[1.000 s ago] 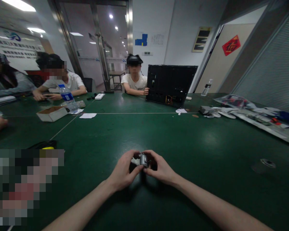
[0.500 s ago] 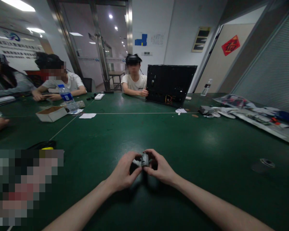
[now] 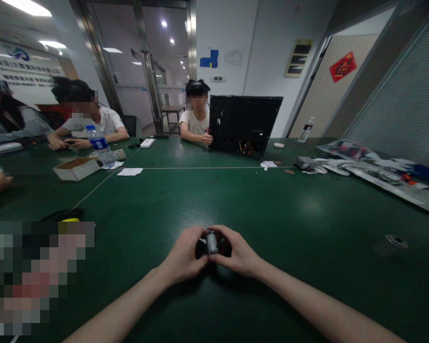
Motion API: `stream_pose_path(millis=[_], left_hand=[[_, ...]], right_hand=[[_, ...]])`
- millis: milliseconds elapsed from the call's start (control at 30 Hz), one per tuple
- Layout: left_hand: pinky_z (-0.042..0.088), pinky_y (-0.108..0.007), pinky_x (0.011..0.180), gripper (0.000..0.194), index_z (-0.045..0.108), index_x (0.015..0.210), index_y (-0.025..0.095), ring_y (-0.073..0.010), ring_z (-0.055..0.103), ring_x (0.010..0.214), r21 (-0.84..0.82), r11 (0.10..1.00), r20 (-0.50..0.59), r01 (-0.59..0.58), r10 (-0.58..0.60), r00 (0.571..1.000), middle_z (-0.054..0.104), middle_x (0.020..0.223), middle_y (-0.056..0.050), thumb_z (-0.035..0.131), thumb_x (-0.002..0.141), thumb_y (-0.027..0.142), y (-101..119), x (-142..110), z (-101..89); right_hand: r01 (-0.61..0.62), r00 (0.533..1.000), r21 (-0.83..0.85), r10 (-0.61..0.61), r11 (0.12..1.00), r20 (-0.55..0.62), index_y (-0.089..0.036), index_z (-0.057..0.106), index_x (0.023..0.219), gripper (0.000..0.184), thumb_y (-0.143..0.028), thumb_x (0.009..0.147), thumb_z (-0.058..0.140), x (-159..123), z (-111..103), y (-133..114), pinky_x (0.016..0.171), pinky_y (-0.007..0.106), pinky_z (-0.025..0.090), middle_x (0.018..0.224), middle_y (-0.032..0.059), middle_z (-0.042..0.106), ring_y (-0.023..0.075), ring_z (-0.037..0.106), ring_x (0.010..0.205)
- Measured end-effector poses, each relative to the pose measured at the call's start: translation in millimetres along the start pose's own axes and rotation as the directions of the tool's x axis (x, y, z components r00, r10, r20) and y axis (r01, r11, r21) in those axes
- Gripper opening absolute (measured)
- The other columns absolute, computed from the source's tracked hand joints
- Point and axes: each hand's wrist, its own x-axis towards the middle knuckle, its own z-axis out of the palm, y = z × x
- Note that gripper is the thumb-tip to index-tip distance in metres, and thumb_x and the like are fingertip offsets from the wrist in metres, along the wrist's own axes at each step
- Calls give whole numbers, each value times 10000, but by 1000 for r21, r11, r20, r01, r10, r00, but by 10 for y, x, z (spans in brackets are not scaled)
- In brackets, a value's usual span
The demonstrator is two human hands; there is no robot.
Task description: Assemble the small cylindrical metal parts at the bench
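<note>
A small silver metal cylinder [image 3: 211, 242], like a little motor, is pinched between both my hands just above the green table [image 3: 257, 200]. My left hand [image 3: 184, 257] curls its fingers round the cylinder's left side. My right hand [image 3: 238, 255] closes on its right side, thumb and fingertips touching it. Something dark sits behind the cylinder inside my fingers; I cannot make it out.
A black panel [image 3: 243, 125] stands upright at the far side, held by a person in a white shirt. Left are a cardboard box [image 3: 76, 168], a water bottle [image 3: 99, 143] and seated people. Papers and parts [image 3: 372, 166] lie right; a round metal disc [image 3: 396, 240] lies near right.
My hands have closed tighter round the cylinder and dropped slightly toward the table. The person opposite has shifted the black panel to the left.
</note>
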Motion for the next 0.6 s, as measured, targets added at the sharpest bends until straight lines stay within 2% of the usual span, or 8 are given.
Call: stream_pose_path(millis=[100,167,400,600], left_hand=[[449,-364,815,328,547,1007,181,-231,568,902,6,1000,-8,17,-17,1000,615,992,-62,646,695,171,10,1,-6],[453,-370,818,322,546,1004,181,-232,571,900,3,1000,-11,14,-14,1000,618,990,-63,645,697,176,21,1,-12],[458,-395,837,347,531,1033,179,-244,576,913,-17,1000,3,-20,20,1000,614,1003,-72,626,700,168,69,-13,-48],[444,-396,867,403,478,1081,176,-241,538,960,-70,997,-3,-46,46,999,571,1051,-83,520,686,107,52,-46,-93]], right_hand=[[12,1000,6,-12,1000,12,-181,463,1242,601,-304,711,716,3,-12,-13,891,339,437,1171,87,565,210,548,1021],[-7,1000,27,7,1000,23,-187,463,1246,603,-314,714,717,7,-19,-24,897,342,433,1167,84,567,210,549,1023],[-100,995,51,100,994,-4,-195,496,1180,608,-346,656,765,19,0,-18,746,295,467,1017,58,604,182,576,865],[-154,987,100,157,983,-21,-195,479,1158,616,-320,633,776,13,33,42,617,240,464,978,45,588,147,572,766]])
